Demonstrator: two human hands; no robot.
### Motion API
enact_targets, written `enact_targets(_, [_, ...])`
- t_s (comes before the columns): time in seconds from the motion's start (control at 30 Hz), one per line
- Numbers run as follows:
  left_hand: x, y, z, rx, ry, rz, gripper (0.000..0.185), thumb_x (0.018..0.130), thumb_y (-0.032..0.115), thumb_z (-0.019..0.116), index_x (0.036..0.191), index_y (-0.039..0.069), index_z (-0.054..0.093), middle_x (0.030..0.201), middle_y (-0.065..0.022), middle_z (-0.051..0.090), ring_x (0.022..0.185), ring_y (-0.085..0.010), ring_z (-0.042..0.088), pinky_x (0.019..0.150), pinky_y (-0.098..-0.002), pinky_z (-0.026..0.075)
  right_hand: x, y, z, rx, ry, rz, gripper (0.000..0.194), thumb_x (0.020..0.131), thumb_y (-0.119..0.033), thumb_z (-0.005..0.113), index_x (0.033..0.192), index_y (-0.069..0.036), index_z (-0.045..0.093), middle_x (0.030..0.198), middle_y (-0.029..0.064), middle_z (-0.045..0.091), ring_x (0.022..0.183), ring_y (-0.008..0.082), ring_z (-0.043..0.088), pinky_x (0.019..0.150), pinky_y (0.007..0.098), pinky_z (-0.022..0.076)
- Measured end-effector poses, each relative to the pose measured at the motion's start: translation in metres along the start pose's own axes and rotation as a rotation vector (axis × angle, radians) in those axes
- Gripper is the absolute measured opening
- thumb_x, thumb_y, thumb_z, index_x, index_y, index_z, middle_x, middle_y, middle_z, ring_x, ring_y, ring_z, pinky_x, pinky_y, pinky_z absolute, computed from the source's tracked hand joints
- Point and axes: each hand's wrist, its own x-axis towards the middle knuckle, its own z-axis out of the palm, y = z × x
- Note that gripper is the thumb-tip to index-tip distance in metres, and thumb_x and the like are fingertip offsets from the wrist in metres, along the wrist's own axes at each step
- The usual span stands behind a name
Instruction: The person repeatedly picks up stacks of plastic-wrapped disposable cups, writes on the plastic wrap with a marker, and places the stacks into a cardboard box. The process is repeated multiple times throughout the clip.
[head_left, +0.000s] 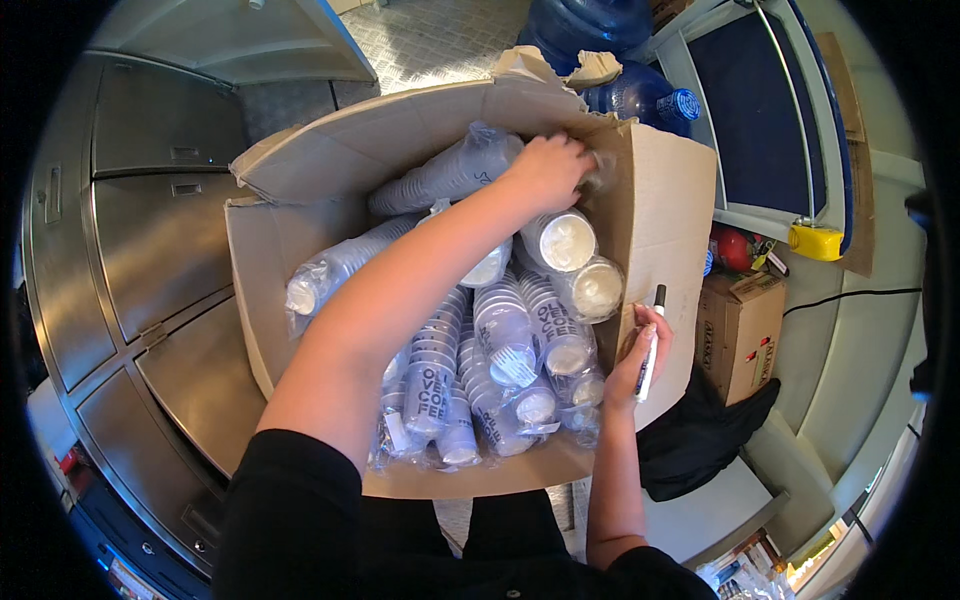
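Note:
A large open cardboard box (480, 484) stands before me, filled with stacks of plastic cups (431, 382) in clear plastic sleeves. Many of the cups bear dark printing. My left hand (551, 172) reaches across the box into its far right corner. Its fingers curl down by clear plastic wrap (598, 171), just above a sleeved stack of cups (568, 241) seen end-on; whether they grip the wrap is hidden. At the right side flap, my right hand (637, 360) holds a white marker pen (649, 351) with a black end pointing up, its fingers against the cardboard.
Stainless steel cabinets (165, 255) line the left side. Large blue water bottles (637, 94) stand behind the box. At right are a framed dark panel (754, 112), a red fire extinguisher (731, 249), a smaller carton (739, 334) and a black cloth or bag (686, 450).

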Motion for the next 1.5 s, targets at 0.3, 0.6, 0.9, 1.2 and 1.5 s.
enact_targets(0.3, [-0.120,-0.021,-0.051,0.341,0.196,-0.049,0.042,0.069,0.022,0.074,0.107,0.010,0.061,0.115,-0.0094,0.063,0.119,-0.0399,0.048,0.093,-0.0546,0.039,-0.005,0.005,0.002,0.091,0.011,0.000,0.024,0.099,-0.013,0.046,0.108,0.004,0.061,0.105,0.0167,0.062,0.101,0.0251,0.060,0.095,0.0369,0.0464])
enact_targets(0.6, [-0.309,0.022,-0.095,0.446,-0.253,-0.996,0.060,0.080,0.057,0.066,0.087,-0.003,0.068,0.085,-0.0266,0.067,0.081,-0.0391,0.064,0.087,-0.0485,0.043,0.004,-0.045,0.009,-0.250,-0.074,-0.398,0.015,0.089,-0.006,0.058,0.103,-0.005,0.064,0.102,0.0124,0.066,0.103,0.0357,0.054,0.094,0.0445,0.0426])
enact_targets(0.9, [-0.304,0.063,-0.039,0.022,-0.263,-1.182,0.052,0.081,0.049,0.069,0.091,-0.002,0.070,0.081,-0.0233,0.069,0.078,-0.0382,0.067,0.072,-0.0477,0.053,0.048,-0.094,0.198,-0.123,-0.670,-0.523,0.025,0.085,-0.022,0.069,0.108,-0.012,0.067,0.110,0.0155,0.066,0.114,0.0421,0.053,0.096,0.0495,0.0429])
enact_targets(1.2, [-0.198,-0.129,-0.024,-0.156,0.087,-1.168,0.069,0.089,0.061,0.052,0.124,0.001,0.061,0.117,-0.0238,0.065,0.114,-0.0381,0.059,0.095,-0.0447,0.047,0.053,-0.108,0.181,0.133,-0.601,-0.297,0.029,0.100,-0.028,0.054,0.106,-0.005,0.071,0.073,0.0090,0.068,0.073,0.0250,0.065,0.083,0.0353,0.0466])
enact_targets(1.5, [-0.189,-0.018,0.029,-0.456,-0.290,-0.640,0.068,0.086,0.058,0.058,0.120,-0.001,0.061,0.113,-0.0237,0.066,0.103,-0.0367,0.064,0.088,-0.0453,0.049,0.087,-0.106,0.032,-0.201,-0.465,-0.472,0.030,0.096,-0.029,0.057,0.113,-0.007,0.067,0.106,0.0107,0.068,0.106,0.0265,0.058,0.097,0.0396,0.0422])
